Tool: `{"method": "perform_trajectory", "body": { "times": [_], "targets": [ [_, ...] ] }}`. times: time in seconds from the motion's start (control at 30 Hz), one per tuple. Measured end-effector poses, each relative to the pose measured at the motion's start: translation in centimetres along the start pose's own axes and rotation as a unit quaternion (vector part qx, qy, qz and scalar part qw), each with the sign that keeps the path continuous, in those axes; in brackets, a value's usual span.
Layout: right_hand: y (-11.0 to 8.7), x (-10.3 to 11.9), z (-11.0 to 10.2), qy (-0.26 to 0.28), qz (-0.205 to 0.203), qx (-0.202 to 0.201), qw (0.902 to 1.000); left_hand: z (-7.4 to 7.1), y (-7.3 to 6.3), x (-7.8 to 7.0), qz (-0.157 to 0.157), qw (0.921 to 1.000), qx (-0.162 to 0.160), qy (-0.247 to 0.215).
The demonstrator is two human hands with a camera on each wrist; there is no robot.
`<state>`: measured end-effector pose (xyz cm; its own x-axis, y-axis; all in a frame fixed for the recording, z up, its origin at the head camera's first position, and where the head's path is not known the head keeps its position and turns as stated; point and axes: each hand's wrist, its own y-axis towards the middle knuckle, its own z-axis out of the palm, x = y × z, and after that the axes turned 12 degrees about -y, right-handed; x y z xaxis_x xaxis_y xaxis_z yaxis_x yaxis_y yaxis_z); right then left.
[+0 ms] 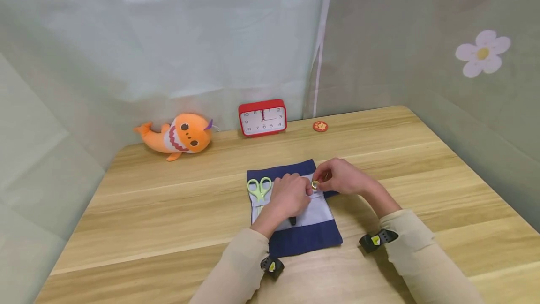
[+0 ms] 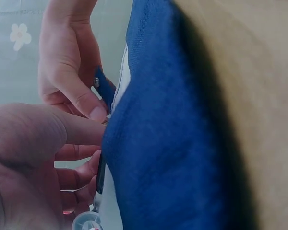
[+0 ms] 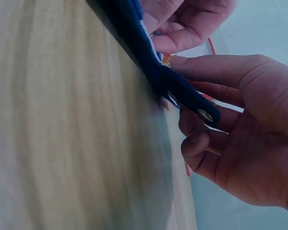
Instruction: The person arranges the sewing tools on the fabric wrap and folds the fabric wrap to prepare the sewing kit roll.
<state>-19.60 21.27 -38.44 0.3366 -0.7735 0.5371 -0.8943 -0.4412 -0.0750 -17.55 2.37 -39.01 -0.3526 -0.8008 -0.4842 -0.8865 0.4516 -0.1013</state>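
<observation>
An unfolded navy and grey fabric pouch (image 1: 305, 239) lies on the table between both hands. Pale green scissors (image 1: 259, 189) sit in its left pocket, handles up. My left hand (image 1: 291, 194) lies across the middle of the pouch, its fingers curled at the pocket edge, seemingly pinching the cloth. At the pouch's right side my right hand (image 1: 343, 177) pinches a small gold ring-shaped thing (image 1: 315, 185) just at the pocket's top. Under the left hand pokes the tip of a black thing (image 1: 292, 221); the rest of it is hidden. A strap with a metal snap (image 3: 205, 115) sticks out beside the right fingers.
Along the back of the wooden table (image 1: 168, 219) stand an orange plush shark (image 1: 179, 137) and a red clock (image 1: 263, 118). A round red badge (image 1: 320, 126) lies right of the clock. Curtains (image 1: 190, 36) hang behind and at the sides.
</observation>
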Motion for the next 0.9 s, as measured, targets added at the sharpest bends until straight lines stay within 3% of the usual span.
{"method": "perform_trajectory", "body": {
  "times": [0.53, 0.9],
  "targets": [
    [0.19, -0.08, 0.36, -0.009, -0.005, 0.027, 0.9996, 0.25, -0.12, 0.26, 0.004, 0.9997, -0.014, -0.021],
    [0.23, 0.1, 0.45, -0.006, 0.006, 0.017, 0.9998, 0.33, -0.05, 0.37, 0.019, 0.9991, -0.021, -0.032]
  ]
}}
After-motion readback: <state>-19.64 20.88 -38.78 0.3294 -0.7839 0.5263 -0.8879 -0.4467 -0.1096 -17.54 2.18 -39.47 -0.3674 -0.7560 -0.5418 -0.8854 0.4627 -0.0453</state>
